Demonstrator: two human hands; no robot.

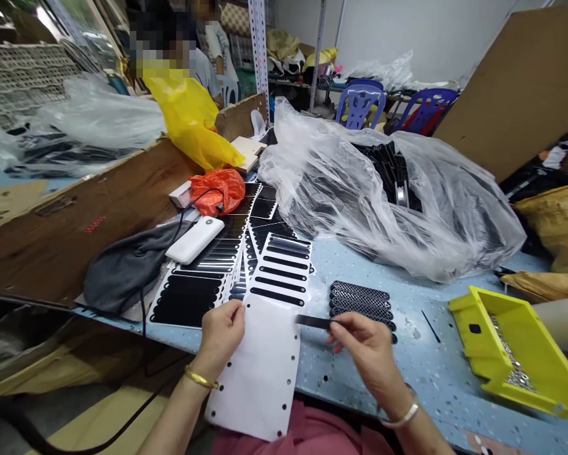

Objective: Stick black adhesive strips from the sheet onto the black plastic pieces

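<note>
While the left hand (222,332) pinches the top edge of a white backing sheet (259,373) that hangs over the table's near edge, the right hand (364,344) holds a thin black strip (313,322) between thumb and fingertips, just off the sheet's right side. Both hands are closed narrowly on what they hold. The sheet's lower part is bare; black strips still sit in rows on its upper part (281,272).

Risks, as judged: the strip looks thin and flexible, so it could fold on itself or stick to the fingers if the pinch shifts. The sheet is held at one corner only and overhangs the edge, so it could slide toward the lap. The stack of perforated black pieces (361,302) lies just beyond the right hand; a careless sweep could scatter it.

Surface: a blue speckled table (430,373), crowded. More die-cut sheets (203,278) fan out to the left, with a white power bank (195,240) on them. A clear plastic bag of black parts (388,189) fills the middle. A yellow bin (515,351) sits at the right.

Room: a workshop with shelving, cardboard and blue plastic chairs (362,104); another person is seated behind the brown partition (98,208).
</note>
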